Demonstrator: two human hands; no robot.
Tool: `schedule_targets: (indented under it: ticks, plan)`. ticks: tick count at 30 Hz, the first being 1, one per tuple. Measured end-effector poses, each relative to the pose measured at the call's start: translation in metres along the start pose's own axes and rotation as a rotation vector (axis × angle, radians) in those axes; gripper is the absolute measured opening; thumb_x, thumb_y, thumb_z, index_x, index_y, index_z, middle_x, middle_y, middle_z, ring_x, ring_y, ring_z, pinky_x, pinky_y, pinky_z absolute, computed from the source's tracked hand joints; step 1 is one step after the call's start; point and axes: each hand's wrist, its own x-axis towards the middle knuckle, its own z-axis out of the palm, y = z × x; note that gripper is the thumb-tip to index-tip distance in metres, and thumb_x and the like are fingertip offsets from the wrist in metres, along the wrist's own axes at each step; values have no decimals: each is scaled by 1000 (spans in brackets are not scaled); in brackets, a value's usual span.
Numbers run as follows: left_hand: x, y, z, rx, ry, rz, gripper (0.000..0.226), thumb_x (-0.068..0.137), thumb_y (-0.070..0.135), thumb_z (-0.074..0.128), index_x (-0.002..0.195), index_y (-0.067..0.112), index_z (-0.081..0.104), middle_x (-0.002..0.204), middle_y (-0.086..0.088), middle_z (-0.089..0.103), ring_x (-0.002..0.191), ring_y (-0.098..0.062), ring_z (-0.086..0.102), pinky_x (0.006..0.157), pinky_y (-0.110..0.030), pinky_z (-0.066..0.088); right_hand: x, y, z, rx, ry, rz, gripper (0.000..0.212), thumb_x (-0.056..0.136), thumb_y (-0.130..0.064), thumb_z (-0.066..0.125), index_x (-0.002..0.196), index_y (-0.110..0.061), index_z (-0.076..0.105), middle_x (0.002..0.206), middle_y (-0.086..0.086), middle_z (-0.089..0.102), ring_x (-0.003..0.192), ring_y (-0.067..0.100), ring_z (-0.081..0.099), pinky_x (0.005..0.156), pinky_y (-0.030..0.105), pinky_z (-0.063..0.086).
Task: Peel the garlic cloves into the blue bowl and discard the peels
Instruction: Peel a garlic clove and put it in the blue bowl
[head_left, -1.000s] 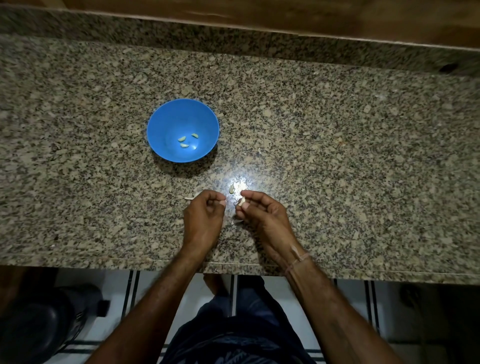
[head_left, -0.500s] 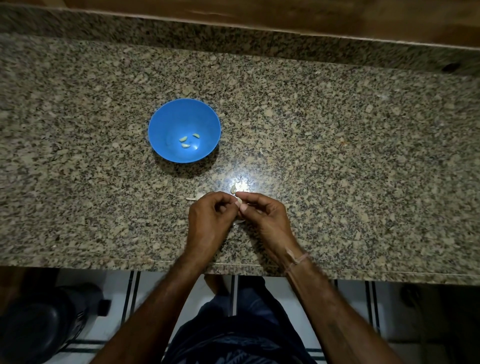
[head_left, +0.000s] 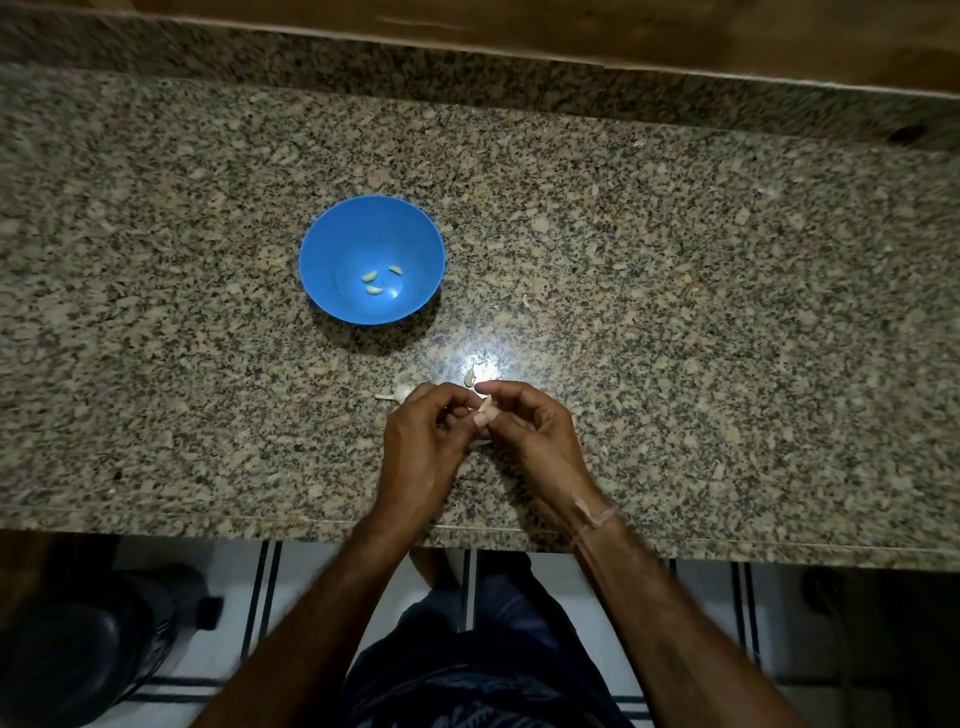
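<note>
Both hands have drawn together since a second ago, when a small gap lay between them. Now the curled fingers (head_left: 500, 387) of the right hand (head_left: 530, 441) and the left hand (head_left: 421, 441) meet tip to tip and pinch one garlic clove (head_left: 485, 404) between them, over the near half of the table (head_left: 675, 312). A pale scrap of peel (head_left: 480, 443) shows just under the hands. Just beyond the fingertips a loose clove (head_left: 470, 375) lies on the table beside a bright glare spot. A garlic piece (head_left: 397, 394) with a thin stem lies to its left, touching the left hand's knuckles in this view. Farther back and to the left stands the blue bowl (head_left: 332, 244), upright, with three peeled cloves (head_left: 373, 290) on its bottom. A thread (head_left: 597, 519) circles the right wrist. Below the table edge is a tiled floor (head_left: 311, 582).
</note>
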Motion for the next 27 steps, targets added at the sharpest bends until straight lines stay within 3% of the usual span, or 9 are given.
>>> schedule_targets:
  ticks: [3, 6, 11, 15, 20, 23, 27]
  plan:
    - [2, -3, -2, 21, 30, 22, 9, 91, 7, 72, 90, 16, 74, 86, 6, 69, 81, -5, 66, 66, -8, 44, -1, 0, 1, -45, 21, -14, 17, 97, -2, 70, 114, 1, 72, 112, 25, 75, 105, 42, 73, 100, 67, 53]
    - [2, -3, -3, 24, 42, 6, 12, 91, 4, 70, 86, 14, 73, 80, 9, 70, 78, -4, 66, 64, -9, 44, -3, 0, 0, -83, 32, -29, 13, 94, 1, 72, 106, 6, 72, 104, 25, 76, 93, 35, 74, 95, 59, 58]
    - [2, -8, 0, -87, 30, -178, 10, 94, 10, 70, 87, 15, 73, 78, 5, 73, 71, -4, 69, 62, -15, 53, -4, -3, 4, -331, 45, -193, 8, 90, -6, 79, 91, -1, 73, 88, 13, 76, 87, 34, 74, 82, 50, 64]
    - [4, -10, 2, -139, 12, -256, 15, 99, 13, 65, 86, 9, 72, 76, -3, 74, 66, -3, 68, 58, -14, 50, -4, -1, 6, -461, 21, -289, 7, 91, -4, 78, 87, -4, 71, 83, 7, 75, 83, 28, 74, 77, 49, 62]
    - [2, -5, 4, -142, 37, -202, 17, 100, 11, 63, 84, 9, 68, 70, -2, 71, 62, -7, 68, 56, -17, 50, -6, 2, 9, -102, 65, -60, 10, 93, -1, 74, 96, 7, 70, 85, 23, 73, 77, 31, 70, 78, 47, 60]
    - [0, -2, 5, -130, 46, -189, 15, 99, 12, 65, 86, 7, 69, 70, -1, 72, 61, -4, 68, 56, -14, 49, -5, 7, 7, -66, 76, -31, 7, 95, -3, 72, 101, 1, 74, 89, 23, 75, 80, 32, 68, 83, 55, 59]
    - [-2, 1, 5, -64, 72, -129, 17, 99, 12, 65, 83, 9, 67, 69, 1, 69, 63, -5, 67, 54, -13, 47, -5, 9, 9, -37, 82, -9, 11, 96, -6, 72, 105, -1, 77, 90, 21, 76, 78, 27, 69, 78, 46, 59]
